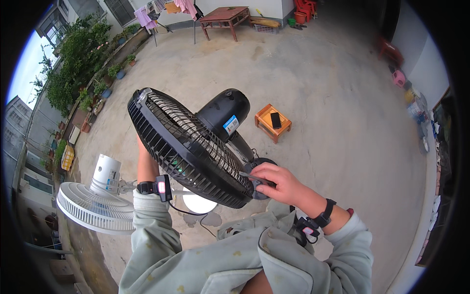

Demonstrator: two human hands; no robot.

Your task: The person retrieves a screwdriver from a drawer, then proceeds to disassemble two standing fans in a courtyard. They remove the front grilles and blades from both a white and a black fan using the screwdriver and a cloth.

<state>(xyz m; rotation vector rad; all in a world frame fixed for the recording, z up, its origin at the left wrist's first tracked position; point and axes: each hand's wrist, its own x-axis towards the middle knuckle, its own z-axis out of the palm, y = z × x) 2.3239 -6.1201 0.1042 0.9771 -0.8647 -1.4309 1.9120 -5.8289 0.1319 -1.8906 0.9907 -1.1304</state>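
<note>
In front of me a black electric fan (186, 147) stands tilted, its round wire guard facing left and its motor housing (225, 111) toward the upper right. My right hand (276, 182) is closed on a slim tool (258, 179) with a dark handle and a flat grey tip. That tip reaches the lower right rim of the guard. My left forearm (148, 164) goes up behind the guard's left side, which hides the left hand and its fingers. The fan's dark base (261, 165) shows partly beyond my right hand.
A white fan (100, 206) stands at the left, beside a round white base (199, 204). Farther out, a small wooden stool (273, 122) carries a black phone (276, 120). Potted plants (115, 71) line the left wall, and a red-brown table (225, 17) stands at the back.
</note>
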